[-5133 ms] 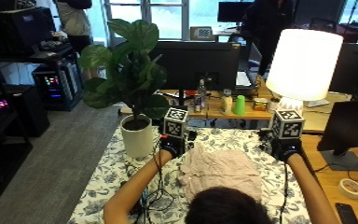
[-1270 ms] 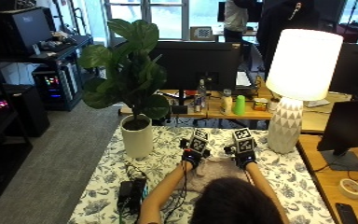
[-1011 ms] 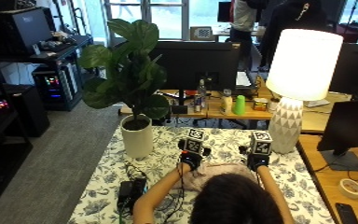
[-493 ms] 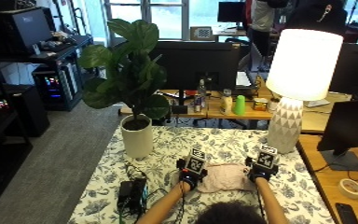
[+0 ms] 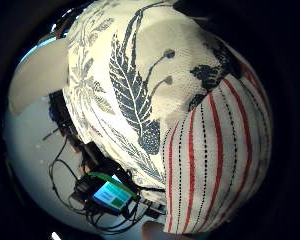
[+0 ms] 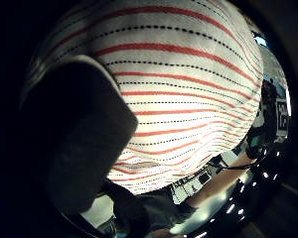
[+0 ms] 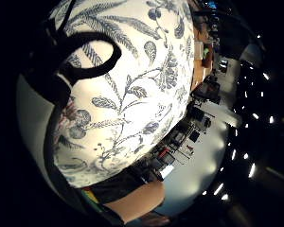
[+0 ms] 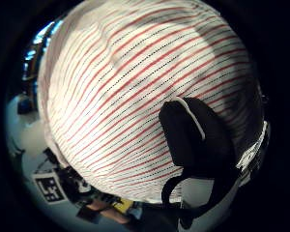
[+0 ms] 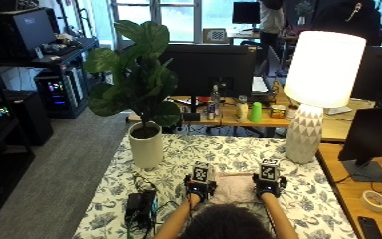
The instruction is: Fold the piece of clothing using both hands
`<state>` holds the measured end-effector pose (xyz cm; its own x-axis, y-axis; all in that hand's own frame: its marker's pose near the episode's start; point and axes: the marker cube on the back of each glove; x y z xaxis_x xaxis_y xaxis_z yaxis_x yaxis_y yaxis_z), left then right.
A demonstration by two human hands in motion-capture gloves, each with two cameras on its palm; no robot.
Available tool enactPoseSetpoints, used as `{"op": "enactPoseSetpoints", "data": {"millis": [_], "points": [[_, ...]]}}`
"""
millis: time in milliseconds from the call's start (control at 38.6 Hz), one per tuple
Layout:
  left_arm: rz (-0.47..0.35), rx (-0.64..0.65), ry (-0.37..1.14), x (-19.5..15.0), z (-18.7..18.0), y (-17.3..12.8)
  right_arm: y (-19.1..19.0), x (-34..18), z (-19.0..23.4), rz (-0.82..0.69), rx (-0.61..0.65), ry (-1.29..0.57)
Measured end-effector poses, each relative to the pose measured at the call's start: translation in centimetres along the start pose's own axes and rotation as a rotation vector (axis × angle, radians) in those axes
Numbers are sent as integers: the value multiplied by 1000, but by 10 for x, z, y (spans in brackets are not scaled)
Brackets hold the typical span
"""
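Table [image 9: 330, 196] is wearing a floral cloth. A potted plant [image 9: 141, 107] is standing at its left, a white lamp [image 9: 320, 84] at its right. Behind, a desk [image 9: 244, 117] is carrying a dark monitor [image 9: 211, 67] and bottles [image 9: 244, 108]. Grey carpet [image 9: 65, 164] is covering the floor; daylight is coming through the windows [image 9: 158, 15].

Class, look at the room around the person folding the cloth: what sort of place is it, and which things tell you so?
Probably an office or lab: computer monitors on desks, and a rack of equipment by the windows.
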<state>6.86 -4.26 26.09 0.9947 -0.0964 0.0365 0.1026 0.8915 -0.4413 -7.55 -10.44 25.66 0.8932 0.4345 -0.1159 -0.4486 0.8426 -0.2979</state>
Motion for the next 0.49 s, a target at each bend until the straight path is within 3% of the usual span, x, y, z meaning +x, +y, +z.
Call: {"op": "enactPoseSetpoints", "data": {"millis": [78,181,233,363,493], "points": [[8,21,-1,1,-2,-4,0,0,-1,22,58,-22],[4,12,-10,1,-4,-3,-15,0,-10,-14,270,-98],[-11,-19,-23,0,-5,-1,-18,5,-11,-16,314,-115],[-25,-79,-67,-1,-11,1,-5,11,-15,-57,175,-166],[52,-63,-94,3,-20,-6,7,11,-31,-76,88,-230]]}}
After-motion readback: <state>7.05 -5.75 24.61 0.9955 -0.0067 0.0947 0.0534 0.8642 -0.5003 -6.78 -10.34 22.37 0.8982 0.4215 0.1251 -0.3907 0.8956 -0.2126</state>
